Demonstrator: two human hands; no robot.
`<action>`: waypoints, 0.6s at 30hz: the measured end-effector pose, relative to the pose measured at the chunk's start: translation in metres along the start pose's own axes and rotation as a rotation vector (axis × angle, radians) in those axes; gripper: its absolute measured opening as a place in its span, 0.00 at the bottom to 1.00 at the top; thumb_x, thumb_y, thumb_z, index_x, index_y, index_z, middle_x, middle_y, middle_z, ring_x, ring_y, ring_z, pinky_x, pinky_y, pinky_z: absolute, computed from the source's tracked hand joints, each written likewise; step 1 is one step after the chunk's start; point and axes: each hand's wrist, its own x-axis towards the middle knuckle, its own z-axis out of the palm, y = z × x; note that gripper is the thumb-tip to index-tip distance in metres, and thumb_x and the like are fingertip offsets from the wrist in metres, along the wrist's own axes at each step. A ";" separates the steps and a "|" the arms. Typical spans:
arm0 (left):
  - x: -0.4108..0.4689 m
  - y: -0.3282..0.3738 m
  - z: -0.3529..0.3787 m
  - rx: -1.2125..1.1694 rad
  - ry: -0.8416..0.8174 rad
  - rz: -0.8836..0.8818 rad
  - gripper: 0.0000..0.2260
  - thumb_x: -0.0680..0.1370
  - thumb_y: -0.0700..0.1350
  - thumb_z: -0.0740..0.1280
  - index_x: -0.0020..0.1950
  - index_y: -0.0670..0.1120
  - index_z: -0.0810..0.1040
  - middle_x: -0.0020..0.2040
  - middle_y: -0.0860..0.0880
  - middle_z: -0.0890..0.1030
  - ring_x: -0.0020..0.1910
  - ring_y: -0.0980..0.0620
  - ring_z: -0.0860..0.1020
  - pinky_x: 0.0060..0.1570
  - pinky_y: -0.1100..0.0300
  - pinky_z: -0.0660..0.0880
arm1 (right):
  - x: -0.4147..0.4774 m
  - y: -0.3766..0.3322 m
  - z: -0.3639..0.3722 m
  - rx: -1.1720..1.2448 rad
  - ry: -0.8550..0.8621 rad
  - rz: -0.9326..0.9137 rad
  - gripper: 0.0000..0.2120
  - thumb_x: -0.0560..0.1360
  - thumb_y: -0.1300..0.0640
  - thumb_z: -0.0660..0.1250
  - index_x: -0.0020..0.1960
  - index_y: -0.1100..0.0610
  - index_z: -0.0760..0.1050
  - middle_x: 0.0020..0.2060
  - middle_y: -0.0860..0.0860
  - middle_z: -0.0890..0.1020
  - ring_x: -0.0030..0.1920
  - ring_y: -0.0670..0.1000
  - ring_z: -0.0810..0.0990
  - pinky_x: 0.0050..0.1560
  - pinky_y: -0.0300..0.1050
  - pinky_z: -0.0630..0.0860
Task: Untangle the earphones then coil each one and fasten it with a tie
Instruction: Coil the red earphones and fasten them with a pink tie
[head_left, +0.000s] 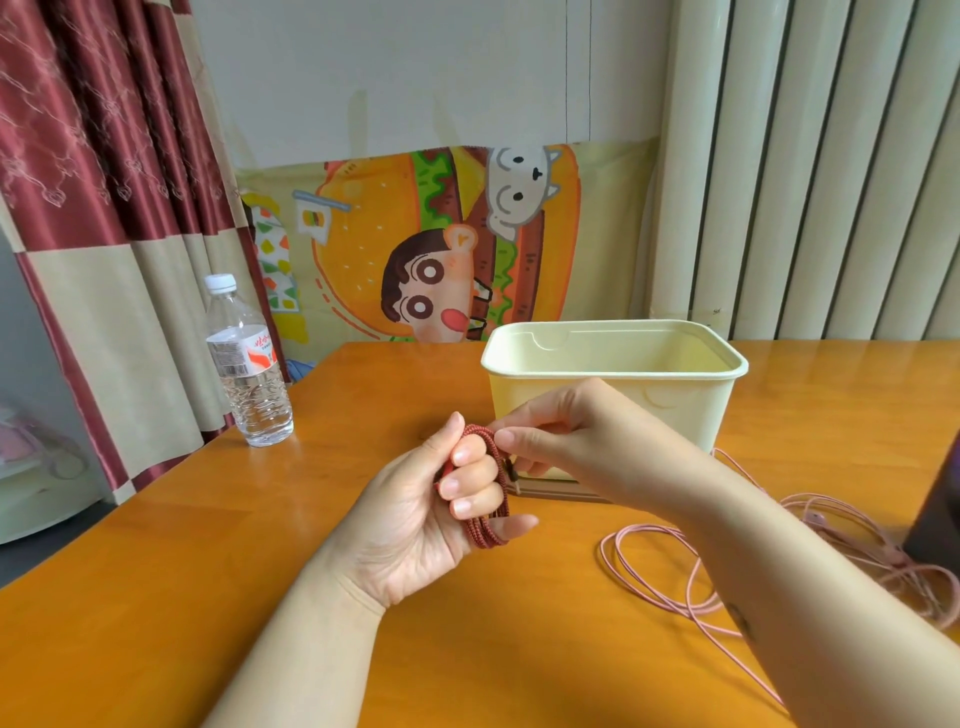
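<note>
A dark red braided earphone cable (491, 488) is wound in several loops around the fingers of my left hand (431, 514), which is held palm up above the middle of the table. My right hand (550, 431) pinches the cable's free end at the top of the coil; the plug hangs just below those fingers. A pink earphone cable (675, 566) lies loose in wide loops on the table at the right, partly hidden under my right forearm. No tie is visible.
A cream plastic bin (618, 395) stands open just behind my hands. A water bottle (249, 364) stands at the table's left edge. A dark object (935, 514) sits at the far right edge. The orange wooden table (260, 571) ends near a curtain on the left.
</note>
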 end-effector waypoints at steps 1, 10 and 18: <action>0.000 0.000 0.000 0.001 -0.004 -0.001 0.11 0.74 0.50 0.71 0.36 0.46 0.75 0.27 0.53 0.70 0.26 0.57 0.71 0.46 0.47 0.80 | 0.000 0.000 -0.001 0.045 -0.032 0.013 0.08 0.75 0.55 0.68 0.51 0.53 0.83 0.39 0.53 0.85 0.36 0.43 0.81 0.43 0.37 0.79; 0.000 -0.003 0.007 0.079 -0.014 -0.054 0.12 0.72 0.51 0.72 0.35 0.46 0.75 0.25 0.54 0.70 0.26 0.58 0.71 0.43 0.51 0.80 | -0.004 0.001 -0.009 0.250 -0.234 0.182 0.09 0.72 0.61 0.70 0.52 0.60 0.82 0.37 0.54 0.83 0.38 0.46 0.82 0.42 0.36 0.79; 0.000 -0.004 0.012 0.194 -0.023 -0.059 0.13 0.73 0.54 0.71 0.34 0.48 0.75 0.25 0.55 0.70 0.25 0.58 0.70 0.40 0.58 0.78 | -0.007 -0.001 -0.016 0.136 -0.267 0.183 0.04 0.71 0.57 0.71 0.44 0.57 0.81 0.32 0.51 0.81 0.35 0.46 0.80 0.41 0.37 0.77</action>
